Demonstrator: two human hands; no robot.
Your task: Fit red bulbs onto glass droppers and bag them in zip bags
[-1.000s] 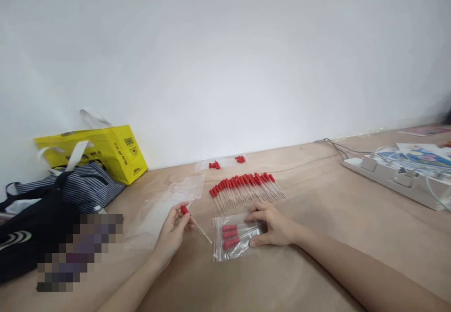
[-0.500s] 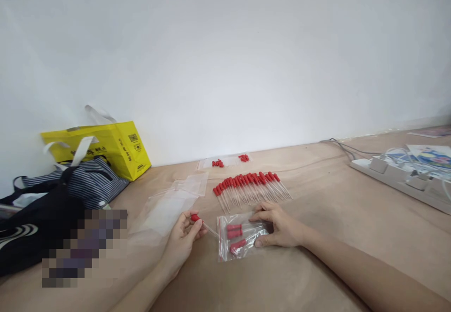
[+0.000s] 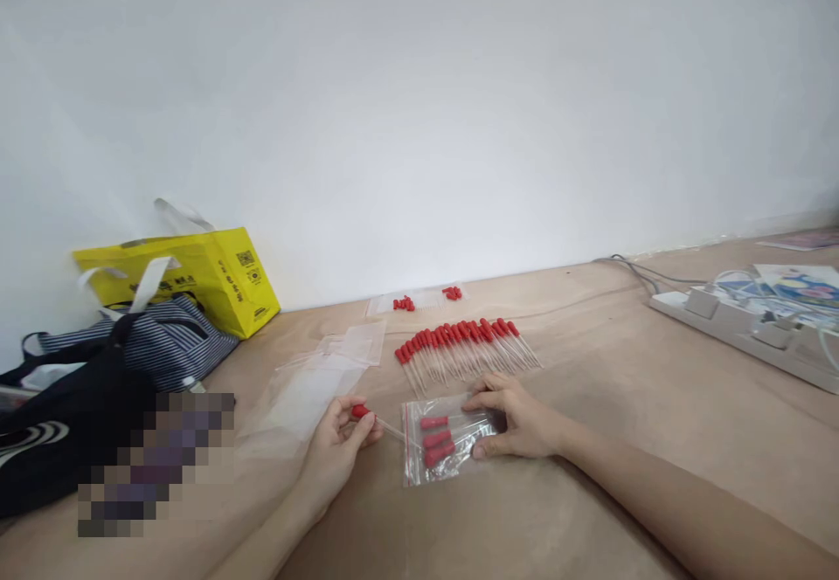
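Note:
My left hand (image 3: 344,436) pinches a glass dropper (image 3: 360,410) by its red rubber bulb. The dropper's clear tube points right, its tip at the mouth of a clear zip bag (image 3: 414,466); whether the tip is inside is hard to tell. Three red-bulbed droppers (image 3: 436,437) lie in that bag, bulbs toward the opening. My right hand (image 3: 511,418) grips the bag's right end, thumb in front and fingers behind, hiding that end. Just beyond the bag lies a row of many more droppers (image 3: 459,344), red bulbs facing away from me.
Flat clear bags (image 3: 315,383) lie left of the row. Near the wall, a filled bag (image 3: 426,300) shows small red pieces at both ends. A yellow bag (image 3: 246,287), a striped bag (image 3: 180,344) and a black bag (image 3: 72,423) crowd the left. A power strip (image 3: 753,335) with cables sits right.
The held dropper's tip has come slightly farther right at the bag's mouth. Inside the bag, the droppers have shifted and now lie more spread out. My right hand stays on the bag.

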